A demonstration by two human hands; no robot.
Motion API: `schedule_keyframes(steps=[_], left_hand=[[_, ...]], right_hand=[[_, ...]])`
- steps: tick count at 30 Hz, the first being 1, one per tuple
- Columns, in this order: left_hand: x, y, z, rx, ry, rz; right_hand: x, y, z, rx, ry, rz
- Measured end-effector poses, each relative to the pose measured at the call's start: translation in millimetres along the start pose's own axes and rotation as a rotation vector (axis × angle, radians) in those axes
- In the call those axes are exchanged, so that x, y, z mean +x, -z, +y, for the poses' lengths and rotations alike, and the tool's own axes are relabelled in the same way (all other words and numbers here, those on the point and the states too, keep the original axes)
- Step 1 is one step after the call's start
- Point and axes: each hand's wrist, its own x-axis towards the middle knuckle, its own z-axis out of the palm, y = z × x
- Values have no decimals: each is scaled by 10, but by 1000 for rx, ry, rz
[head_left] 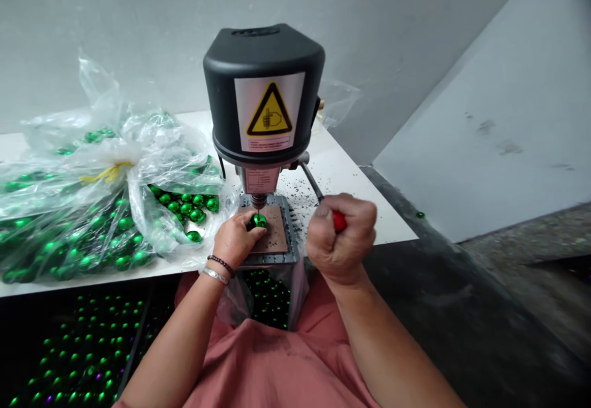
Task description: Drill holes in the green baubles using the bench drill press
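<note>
Left hand (234,240) pins bauble (259,220), right (341,239) seemingly grips lever (310,181).

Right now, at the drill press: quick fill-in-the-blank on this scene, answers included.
The left hand presses a shiny green ball onto a ____ pad on the drill base.
The right hand grips the ____ handle of the feed lever.
The warning sign on the black housing shows a ____ triangle.

Missing words: brown; red; yellow.
</note>
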Motion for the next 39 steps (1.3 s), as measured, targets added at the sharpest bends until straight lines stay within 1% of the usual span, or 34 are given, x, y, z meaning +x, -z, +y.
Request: schedule_keyframes(steps=[3,5,7,8,9,11,13,14,16,18,21,22,23,24,25,27,29,31,34,39], left_hand=[[0,4,5,-11,8,-5],[1,1,-1,-26,6,-4],[2,-7,-11,-42,-2,4],[1,-11,-15,-52,-5,11],[-4,-14,-18,-64,-5,18],[-29,-8,-15,-102,4,36],[-87,21,-5,-161,9,35],[-130,45,1,-194,5,27],[-237,110,9,-253,-22,1],[-355,189,5,-302,-59,-44],[-486,301,-24,-400,-104,-196],[-507,326,-38,-440,-87,-234],[-513,341,-52,-486,-44,-249],[-507,346,-65,-549,24,-230],[-489,343,-75,-642,109,-186],[-430,318,-86,-919,298,-103],[-364,292,-82,-1233,454,-82],[-315,279,-71,-1441,538,-98],[-292,284,-55,-1522,539,-119],[-284,248,-40,-1499,465,-106]], right_hand=[[-112,-41,47,78,-16,-18],[-40,-43,4,94,-34,15],[171,-36,-80,80,-48,77],[318,-38,-121,59,-47,119],[480,-46,-155,14,-58,130],[809,-88,-184,16,-102,88],[1075,-158,-158,57,-208,11],[1169,-196,-133,82,-251,-34],[1273,-265,-81,113,-295,-56],[1292,-311,-48,134,-304,-41],[1254,-340,-35,192,-315,-25],[1241,-343,-33,216,-314,-20],[1232,-345,-31,238,-311,-21],[1227,-346,-26,256,-306,-21],[1225,-347,-20,270,-303,-24],[1228,-346,-3,288,-303,-41],[1237,-341,11,290,-309,-63],[1245,-332,18,282,-313,-80],[1252,-322,12,283,-316,-81],[1253,-332,6,306,-298,-61]])
